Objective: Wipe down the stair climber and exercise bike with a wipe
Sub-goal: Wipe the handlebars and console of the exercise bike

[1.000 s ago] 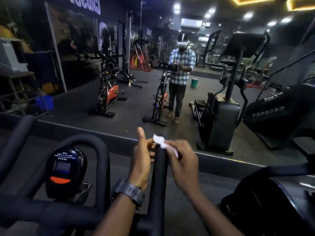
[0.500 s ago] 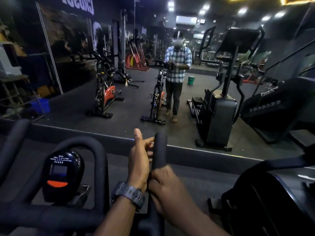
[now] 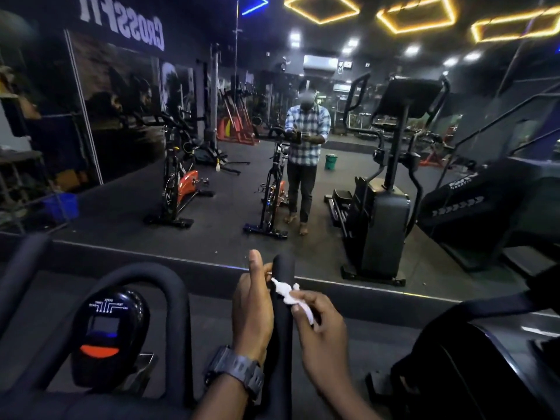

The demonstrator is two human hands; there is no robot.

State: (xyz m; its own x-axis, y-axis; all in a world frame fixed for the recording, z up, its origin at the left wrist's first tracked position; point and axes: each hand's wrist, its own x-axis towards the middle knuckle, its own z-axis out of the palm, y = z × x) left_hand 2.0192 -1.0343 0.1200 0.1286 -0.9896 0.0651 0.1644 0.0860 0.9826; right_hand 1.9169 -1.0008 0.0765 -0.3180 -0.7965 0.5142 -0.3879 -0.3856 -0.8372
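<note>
I see a wall mirror [image 3: 212, 244] ahead of me, and everything else sits relative to it. In its reflection, a green bucket [image 3: 331, 161] stands on the dark floor [image 3: 121, 213] towards the back. At the mirror's left edge is a blue crate [image 3: 60, 206]. Above, reflected yellow hexagonal ceiling lights [image 3: 415, 14] glow, and reversed white lettering [image 3: 121, 18] runs along the upper left wall.

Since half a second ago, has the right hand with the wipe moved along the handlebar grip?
Yes. The right hand has moved up the handlebar grip toward its tip; the wipe now shows, level with the left hand.
</note>
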